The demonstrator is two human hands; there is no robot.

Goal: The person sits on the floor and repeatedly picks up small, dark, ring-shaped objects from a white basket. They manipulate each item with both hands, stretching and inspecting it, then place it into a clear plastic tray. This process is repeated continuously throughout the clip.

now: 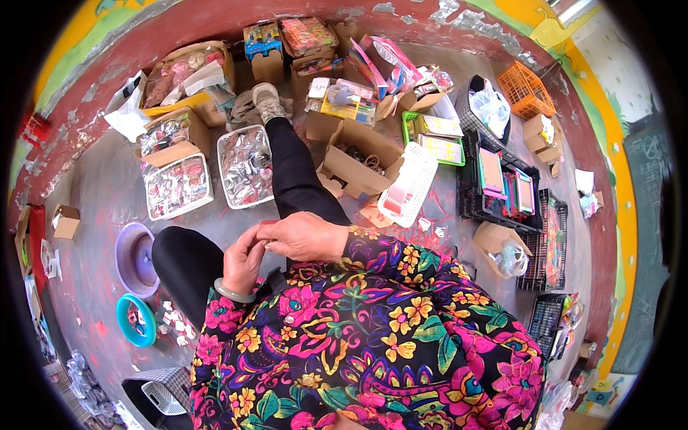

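My left hand (242,262), with a pale bangle at its wrist, and my right hand (307,236) meet above my lap. Their fingertips pinch together around a small red piece (266,223), mostly covered by the fingers, so its kind does not show. Beyond my hands lie a white basket of small wrapped items (246,161) and, left of it, another white basket (179,188) filled much the same. Toward the right, a white perforated basket (410,185) leans beside an open cardboard box (358,159) with dark contents.
A purple basin (136,259) and a teal basin (136,319) stand on the floor at left, near scattered white and red pieces (177,322). Black crates (499,188) line the right side. An orange crate (527,89) and several filled cartons stand along the wall.
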